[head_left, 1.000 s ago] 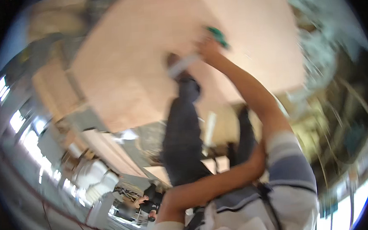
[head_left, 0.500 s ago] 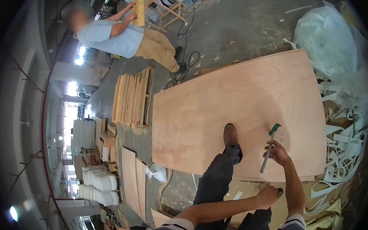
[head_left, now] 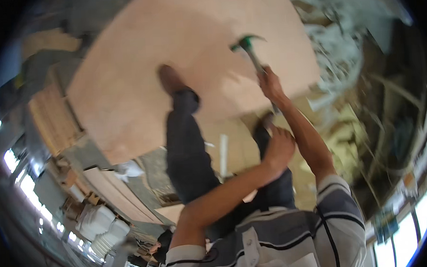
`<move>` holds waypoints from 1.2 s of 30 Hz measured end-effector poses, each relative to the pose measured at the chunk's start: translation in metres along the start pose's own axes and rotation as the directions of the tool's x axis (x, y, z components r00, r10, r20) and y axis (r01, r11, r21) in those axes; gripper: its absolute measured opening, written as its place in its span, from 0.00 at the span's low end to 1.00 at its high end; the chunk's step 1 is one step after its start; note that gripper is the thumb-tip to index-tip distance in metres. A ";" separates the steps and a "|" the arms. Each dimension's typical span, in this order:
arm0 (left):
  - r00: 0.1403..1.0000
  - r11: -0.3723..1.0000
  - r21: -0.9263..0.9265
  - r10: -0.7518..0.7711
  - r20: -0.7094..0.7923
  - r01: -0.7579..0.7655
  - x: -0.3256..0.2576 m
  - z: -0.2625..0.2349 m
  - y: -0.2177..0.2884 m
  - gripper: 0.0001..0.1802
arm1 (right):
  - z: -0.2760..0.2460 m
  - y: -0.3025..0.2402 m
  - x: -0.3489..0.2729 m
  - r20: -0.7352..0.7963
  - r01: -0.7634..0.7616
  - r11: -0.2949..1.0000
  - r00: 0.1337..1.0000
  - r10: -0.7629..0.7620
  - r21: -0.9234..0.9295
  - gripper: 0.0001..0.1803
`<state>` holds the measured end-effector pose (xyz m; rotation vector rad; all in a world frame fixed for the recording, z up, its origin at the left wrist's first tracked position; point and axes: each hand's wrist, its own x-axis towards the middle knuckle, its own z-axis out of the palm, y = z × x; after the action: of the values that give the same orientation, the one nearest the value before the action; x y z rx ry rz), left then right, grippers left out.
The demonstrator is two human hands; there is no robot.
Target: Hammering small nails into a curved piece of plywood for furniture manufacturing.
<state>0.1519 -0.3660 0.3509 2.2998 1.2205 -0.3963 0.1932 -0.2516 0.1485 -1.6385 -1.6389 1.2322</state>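
Observation:
My right hand (head_left: pixel 271 86) is closed round the handle of a claw hammer (head_left: pixel 247 44) with a green head, raised over a large plywood sheet (head_left: pixel 131 60). The lower end of the handle sticks out below the fist. Nearer to me, my left hand (head_left: pixel 280 148) is held close to my right forearm, its fingers curled in. Whatever those fingers hold, if anything, is hidden. One of my shoes (head_left: pixel 170 78) rests on the plywood, while the other foot stands beyond its near edge.
White strips and plastic wrap (head_left: pixel 338 52) lie in a heap along the sheet's right. Crumpled yellowish paper (head_left: pixel 343 140) is at near right. On the left are stacked wood strips (head_left: pixel 53 116), leaning boards (head_left: pixel 122 193), a white bag (head_left: pixel 128 170) and white padded stacks (head_left: pixel 99 226).
The view has swung round and blurred, so the plywood sits farther up. My right hand has turned the hammer, its head now pointing away from me. The person at far left has left view.

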 end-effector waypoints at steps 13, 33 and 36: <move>0.971 0.998 -0.044 0.050 0.235 -0.041 -0.010 0.012 0.020 0.17 | -0.010 0.071 -0.044 -0.131 -0.269 0.880 0.963 0.236 -0.390 0.20; 0.977 0.996 0.077 0.021 0.211 -0.038 -0.057 0.030 0.026 0.18 | -0.004 0.053 0.015 -0.080 -0.208 0.866 0.978 0.193 -0.454 0.23; 0.967 0.995 0.046 0.074 0.245 -0.088 -0.069 0.040 0.032 0.18 | -0.034 -0.034 0.039 -0.078 -0.056 0.990 0.996 0.047 -0.127 0.27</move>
<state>0.1390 -0.4505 0.3591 2.2601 1.0025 -0.6692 0.1995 -0.2009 0.1838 -1.7936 -1.6700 1.0948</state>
